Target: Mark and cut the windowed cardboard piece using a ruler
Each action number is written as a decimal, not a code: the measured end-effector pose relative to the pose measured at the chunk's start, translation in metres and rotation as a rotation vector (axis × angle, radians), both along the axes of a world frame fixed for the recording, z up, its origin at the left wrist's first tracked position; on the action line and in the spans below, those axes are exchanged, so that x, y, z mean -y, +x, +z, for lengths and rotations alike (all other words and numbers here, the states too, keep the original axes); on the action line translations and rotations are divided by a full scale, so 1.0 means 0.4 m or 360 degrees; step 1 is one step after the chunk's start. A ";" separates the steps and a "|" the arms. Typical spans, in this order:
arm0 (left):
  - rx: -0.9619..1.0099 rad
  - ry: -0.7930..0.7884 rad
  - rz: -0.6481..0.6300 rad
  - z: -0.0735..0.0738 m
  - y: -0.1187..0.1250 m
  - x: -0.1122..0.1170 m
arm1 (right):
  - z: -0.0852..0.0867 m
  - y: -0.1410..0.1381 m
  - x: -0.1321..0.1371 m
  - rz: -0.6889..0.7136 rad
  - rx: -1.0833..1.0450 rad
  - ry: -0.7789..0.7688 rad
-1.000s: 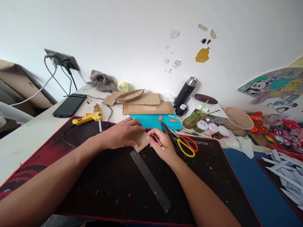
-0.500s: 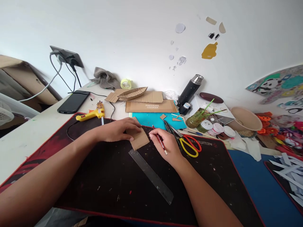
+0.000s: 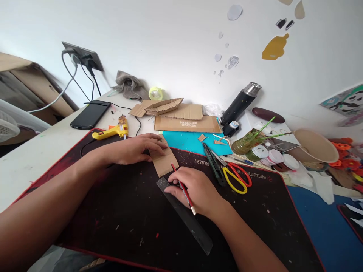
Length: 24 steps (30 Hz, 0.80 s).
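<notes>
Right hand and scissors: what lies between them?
In the head view, the cutter lies on the mat between the right hand and the scissors.

On the desk mat [image 3: 127, 219], a cardboard piece [image 3: 164, 163] lies at far centre, with a ruler [image 3: 195, 231] nearer and to its right. Right of the cardboard come a utility knife [image 3: 213, 163], then scissors [image 3: 225, 173]. A glue gun [image 3: 110, 132] lies left, a smartphone [image 3: 90, 115] farther left. Behind the mat, a cardboard panel [image 3: 170, 124] lies left of a thermos flask [image 3: 239, 102].
</notes>
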<state>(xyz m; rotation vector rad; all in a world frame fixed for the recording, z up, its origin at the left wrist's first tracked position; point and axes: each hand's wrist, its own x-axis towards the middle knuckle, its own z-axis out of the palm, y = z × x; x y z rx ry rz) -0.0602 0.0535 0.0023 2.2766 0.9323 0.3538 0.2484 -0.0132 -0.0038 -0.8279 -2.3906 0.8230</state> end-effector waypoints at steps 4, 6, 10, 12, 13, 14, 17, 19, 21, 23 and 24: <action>0.0039 0.0107 0.0150 -0.003 -0.006 0.008 | 0.002 -0.024 0.031 0.0148 0.0143 0.0174; 0.0027 0.0198 0.0243 0.014 0.006 0.023 | 0.004 -0.031 0.041 0.0177 0.0197 0.0216; 0.0019 0.0277 0.0515 0.066 0.036 0.074 | 0.013 -0.028 0.040 0.0112 -0.0087 0.0041; -0.0012 0.0120 0.0482 0.082 0.051 0.108 | 0.024 -0.020 0.029 -0.0035 -0.0268 -0.0054; -0.0028 0.0068 0.0431 0.086 0.059 0.127 | 0.030 -0.015 0.022 -0.0138 -0.0332 -0.0090; -0.0031 0.0047 0.0369 0.086 0.069 0.148 | 0.036 -0.010 0.015 -0.0244 -0.0380 -0.0120; 0.0000 0.0115 0.0206 0.067 0.108 0.214 | 0.045 0.003 -0.005 -0.0496 -0.0458 -0.0210; -0.0073 0.0252 0.0082 0.043 0.135 0.253 | 0.043 0.009 -0.013 -0.0587 -0.0473 -0.0258; -0.0169 0.0369 0.0048 0.020 0.154 0.280 | 0.037 0.010 -0.015 -0.0604 -0.0464 -0.0287; -0.0230 0.0389 0.0077 0.003 0.163 0.295 | 0.031 0.009 -0.014 -0.0582 -0.0454 -0.0297; -0.0242 0.0370 0.0085 -0.001 0.164 0.298 | 0.029 0.009 -0.013 -0.0570 -0.0455 -0.0296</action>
